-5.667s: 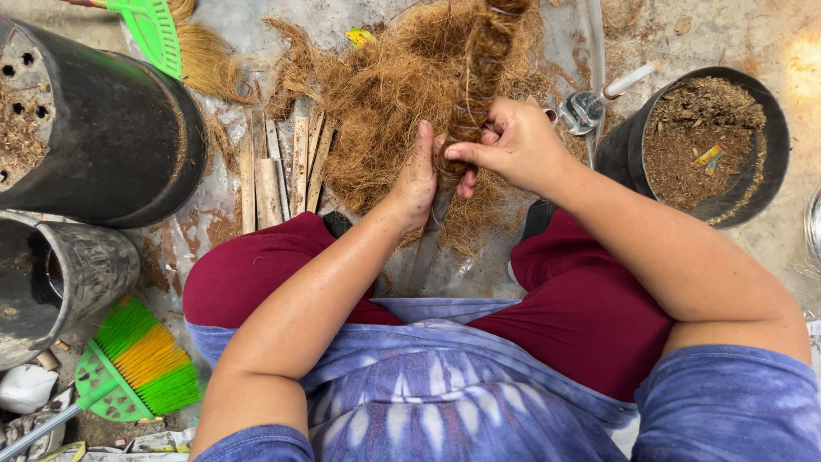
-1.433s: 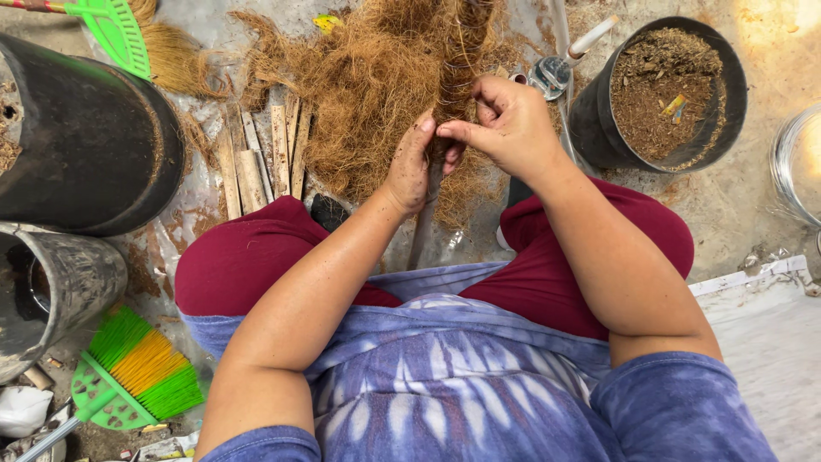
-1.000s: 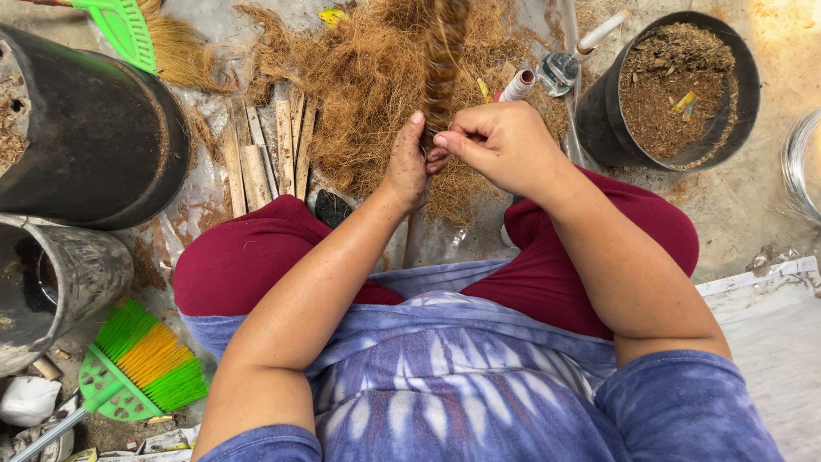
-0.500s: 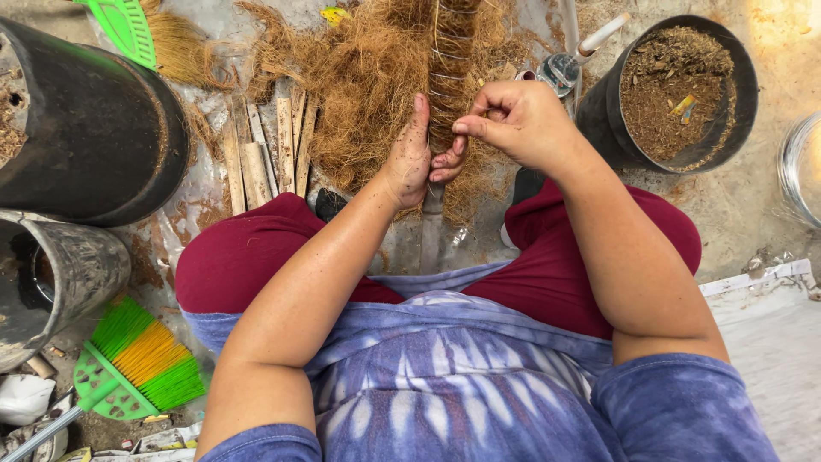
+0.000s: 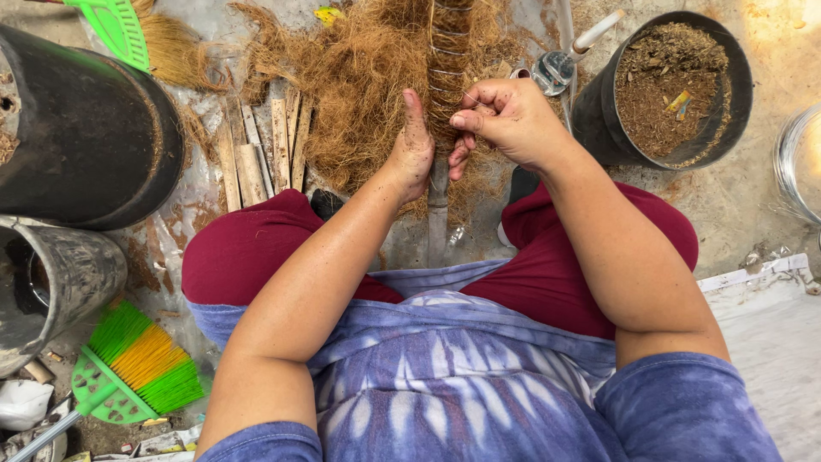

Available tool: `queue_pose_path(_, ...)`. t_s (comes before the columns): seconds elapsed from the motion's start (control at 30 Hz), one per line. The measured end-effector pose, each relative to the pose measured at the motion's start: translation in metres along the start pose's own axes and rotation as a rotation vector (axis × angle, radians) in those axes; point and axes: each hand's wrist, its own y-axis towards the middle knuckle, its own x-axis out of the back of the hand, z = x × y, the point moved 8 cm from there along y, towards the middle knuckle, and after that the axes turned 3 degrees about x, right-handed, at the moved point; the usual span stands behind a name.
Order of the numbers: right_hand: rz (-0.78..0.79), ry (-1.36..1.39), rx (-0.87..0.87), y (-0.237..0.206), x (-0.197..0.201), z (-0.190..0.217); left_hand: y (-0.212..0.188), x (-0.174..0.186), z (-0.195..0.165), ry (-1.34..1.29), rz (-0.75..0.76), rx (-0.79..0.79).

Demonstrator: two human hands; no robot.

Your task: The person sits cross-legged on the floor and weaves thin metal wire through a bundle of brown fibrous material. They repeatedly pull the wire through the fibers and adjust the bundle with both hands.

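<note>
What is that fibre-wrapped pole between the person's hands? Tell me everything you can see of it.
The pole is a slim upright-running rod lying on the ground between the person's knees, pointing away from them. Its upper stretch is bound in brown coconut-like fibre, wound tight so it shows ridged rings. Its lower stretch is bare and grey, like plastic pipe. Loose fibre is heaped around it. The left hand presses against its left side; the right hand pinches something too fine to see beside the wrapped part.

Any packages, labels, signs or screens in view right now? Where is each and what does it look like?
No signs or screens.
Paper scraps: bottom left on the ground by the green broom, flat, pale with coloured print too small to tell.
Small tag: lying on the soil in the black pot at upper right, yellow and blue.
</note>
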Motion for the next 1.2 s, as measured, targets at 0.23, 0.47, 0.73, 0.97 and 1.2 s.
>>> queue_pose_path(0.23,-0.137,-0.313,0.082,-0.008,0.033,0.001,0.022,0.043,-0.034,0.257,-0.278,-0.146)
queue_pose_path(0.47,-0.272,-0.285,0.187,-0.021,0.070,0.001,0.037,0.132,-0.055,0.090,-0.850,-0.247)
queue_pose_path(0.73,-0.380,-0.303,0.078,-0.058,0.099,-0.010,0.031,0.115,0.006,0.643,-0.923,-0.281)
queue_pose_path(0.97,-0.386,-0.289,0.034,-0.075,0.107,-0.008,0.017,0.137,0.025,1.320,-1.042,-0.138)
queue_pose_path(1.2,-0.338,-0.308,0.045,-0.072,0.098,-0.004,0.002,0.178,0.016,1.529,-0.888,0.492)
